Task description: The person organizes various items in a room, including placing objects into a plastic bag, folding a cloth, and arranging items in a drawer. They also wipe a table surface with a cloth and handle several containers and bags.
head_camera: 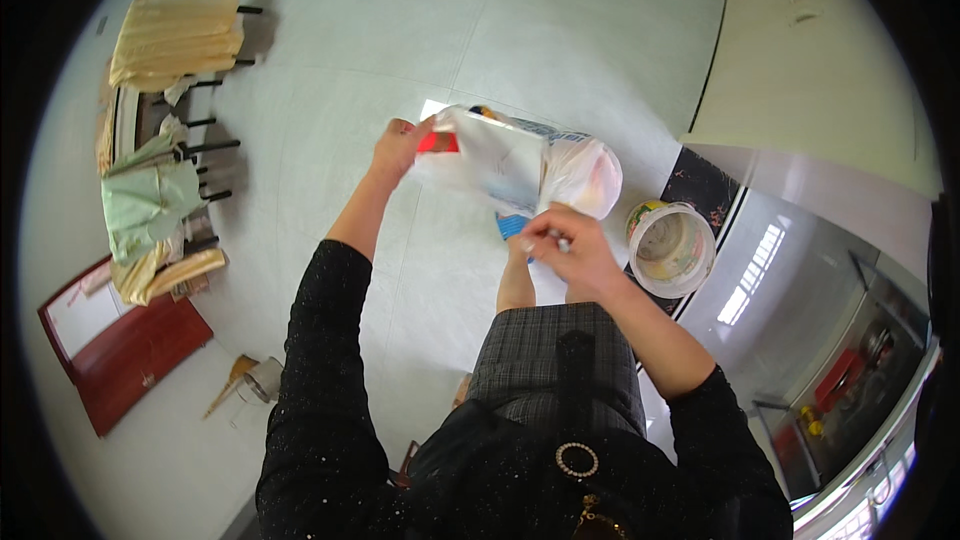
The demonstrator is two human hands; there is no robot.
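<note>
My left hand (397, 154) grips the left end of a clear, thin plastic bag (499, 165), which is blurred. A red patch (437, 142) shows beside my left fingertips. My right hand (574, 244) is curled near the lower right corner of this bag; whether its fingers pinch the plastic is unclear. Something small and pale shows between the right fingers, too blurred to name. Behind the clear bag is a filled white plastic carrier bag (589, 176) with blue print, partly hidden. A blue slipper (513, 225) on my foot shows below the bags.
A round plastic bucket (673, 249) stands to the right by the black-edged counter (701, 184). At right rises a pale cabinet (817, 75). Cloth-covered furniture (176, 37) with dark legs lines the left. A dustpan-like container (264, 379) and a broom (229, 382) lie lower left.
</note>
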